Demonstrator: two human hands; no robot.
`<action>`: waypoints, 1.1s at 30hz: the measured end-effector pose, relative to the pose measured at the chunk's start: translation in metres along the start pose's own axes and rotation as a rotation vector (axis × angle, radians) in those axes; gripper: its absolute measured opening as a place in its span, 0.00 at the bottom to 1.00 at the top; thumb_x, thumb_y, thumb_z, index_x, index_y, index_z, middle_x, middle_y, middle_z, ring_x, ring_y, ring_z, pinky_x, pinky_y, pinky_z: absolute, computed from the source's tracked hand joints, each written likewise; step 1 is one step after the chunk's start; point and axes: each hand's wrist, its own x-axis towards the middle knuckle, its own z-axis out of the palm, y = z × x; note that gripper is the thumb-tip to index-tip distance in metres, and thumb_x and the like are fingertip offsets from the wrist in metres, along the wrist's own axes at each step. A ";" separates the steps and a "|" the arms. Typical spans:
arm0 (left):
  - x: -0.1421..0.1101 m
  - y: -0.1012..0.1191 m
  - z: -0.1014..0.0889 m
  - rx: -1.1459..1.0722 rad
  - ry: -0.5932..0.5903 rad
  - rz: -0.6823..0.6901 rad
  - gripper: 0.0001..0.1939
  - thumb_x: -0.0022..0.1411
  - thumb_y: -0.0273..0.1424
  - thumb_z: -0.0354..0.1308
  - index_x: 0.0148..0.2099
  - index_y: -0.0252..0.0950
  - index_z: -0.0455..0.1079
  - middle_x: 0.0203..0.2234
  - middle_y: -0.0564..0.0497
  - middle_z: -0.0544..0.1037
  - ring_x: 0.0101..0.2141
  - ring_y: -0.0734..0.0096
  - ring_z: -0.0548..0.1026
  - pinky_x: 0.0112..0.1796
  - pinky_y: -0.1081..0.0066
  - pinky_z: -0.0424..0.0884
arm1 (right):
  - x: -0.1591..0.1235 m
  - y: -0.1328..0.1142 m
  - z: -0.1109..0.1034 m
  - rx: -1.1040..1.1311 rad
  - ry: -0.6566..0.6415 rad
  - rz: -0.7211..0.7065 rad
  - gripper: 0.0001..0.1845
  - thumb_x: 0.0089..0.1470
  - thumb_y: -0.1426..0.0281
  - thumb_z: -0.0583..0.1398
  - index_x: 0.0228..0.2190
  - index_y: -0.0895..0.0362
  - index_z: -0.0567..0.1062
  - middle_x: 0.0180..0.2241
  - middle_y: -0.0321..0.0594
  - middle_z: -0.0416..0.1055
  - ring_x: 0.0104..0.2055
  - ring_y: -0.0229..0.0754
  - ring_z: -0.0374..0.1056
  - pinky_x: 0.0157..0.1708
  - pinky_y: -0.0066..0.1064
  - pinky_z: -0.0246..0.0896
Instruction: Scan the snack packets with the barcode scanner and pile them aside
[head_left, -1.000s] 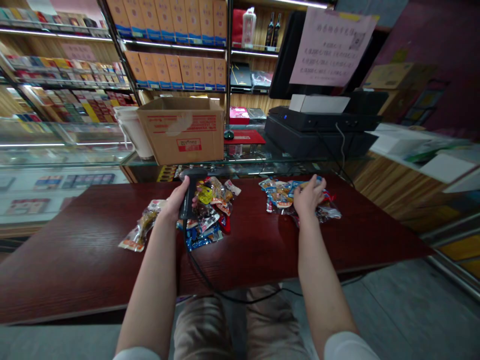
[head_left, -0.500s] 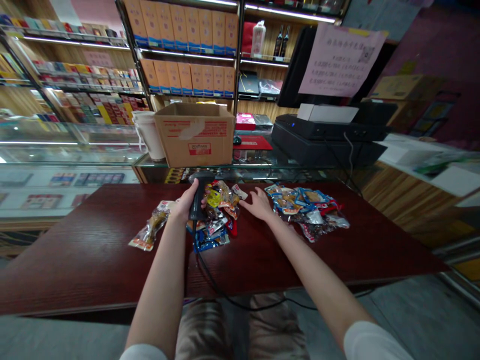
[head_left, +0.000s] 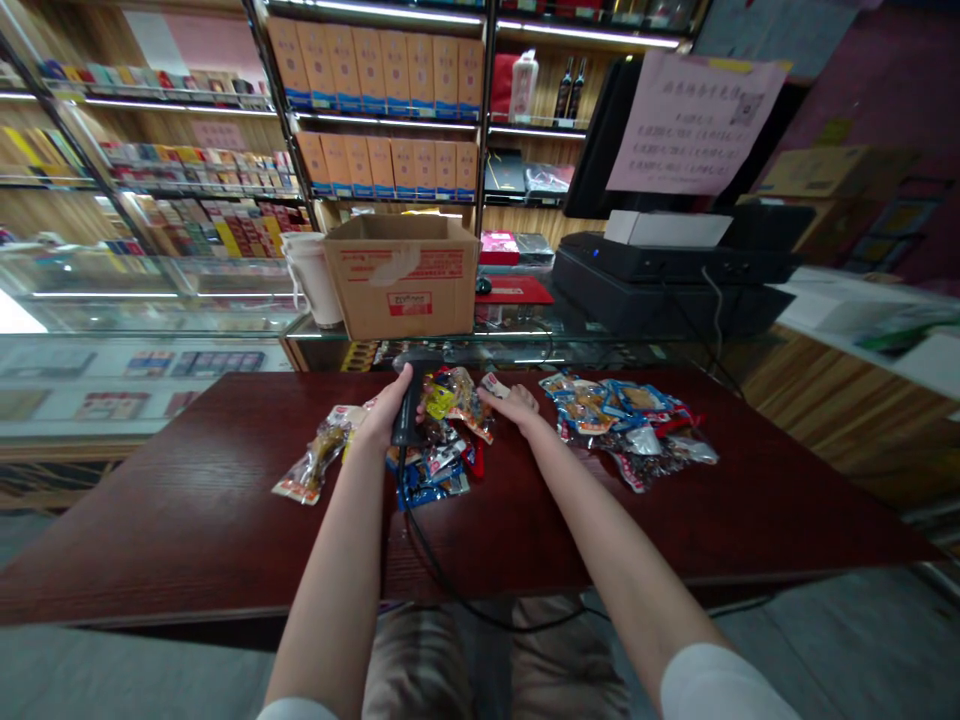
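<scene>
My left hand (head_left: 382, 415) is closed round a black corded barcode scanner (head_left: 410, 400), held upright over a heap of small snack packets (head_left: 442, 445) in the middle of the dark red table (head_left: 187, 510). My right hand (head_left: 514, 403) rests on the right edge of that heap, fingers curled onto a packet there. A second heap of snack packets (head_left: 626, 425) lies to the right, apart from both hands. One clear packet with brown contents (head_left: 311, 465) lies alone to the left of my left wrist.
The scanner's black cable (head_left: 435, 560) runs down over the table's near edge. Behind the table stands a glass counter (head_left: 225, 325) with a cardboard box (head_left: 405, 275), a white bucket (head_left: 315, 275) and a black cash register (head_left: 675, 265). Stocked shelves line the back wall.
My right hand left the right-hand heap and moved left to the middle heap, where its fingers have closed on a packet. The left hand stayed on the scanner.
</scene>
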 end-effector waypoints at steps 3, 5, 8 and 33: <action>0.000 0.000 0.000 0.040 -0.001 -0.004 0.30 0.63 0.53 0.50 0.45 0.27 0.70 0.14 0.53 0.67 0.14 0.75 0.66 0.16 0.78 0.60 | 0.007 -0.007 -0.001 -0.056 -0.036 0.047 0.59 0.38 0.41 0.63 0.61 0.65 0.58 0.66 0.65 0.47 0.70 0.62 0.41 0.63 0.51 0.39; 0.000 -0.001 0.000 0.048 -0.007 -0.010 0.30 0.63 0.53 0.50 0.45 0.27 0.70 0.14 0.53 0.67 0.14 0.75 0.66 0.16 0.78 0.60 | 0.010 -0.005 -0.001 -0.084 -0.051 0.046 0.59 0.32 0.46 0.68 0.60 0.64 0.59 0.64 0.64 0.49 0.69 0.64 0.43 0.62 0.52 0.41; 0.001 -0.002 0.001 0.034 -0.021 0.011 0.29 0.62 0.53 0.52 0.45 0.28 0.70 0.14 0.54 0.67 0.14 0.76 0.66 0.16 0.78 0.61 | 0.009 0.007 0.004 -0.006 0.058 -0.015 0.50 0.31 0.56 0.71 0.55 0.57 0.63 0.60 0.57 0.58 0.65 0.62 0.52 0.60 0.50 0.47; -0.021 -0.018 0.054 0.227 -0.317 0.117 0.31 0.54 0.57 0.59 0.40 0.31 0.68 0.14 0.57 0.64 0.14 0.78 0.63 0.17 0.75 0.59 | -0.040 0.007 -0.003 0.790 0.541 -0.438 0.39 0.47 0.71 0.61 0.59 0.57 0.55 0.53 0.53 0.68 0.50 0.47 0.70 0.51 0.41 0.65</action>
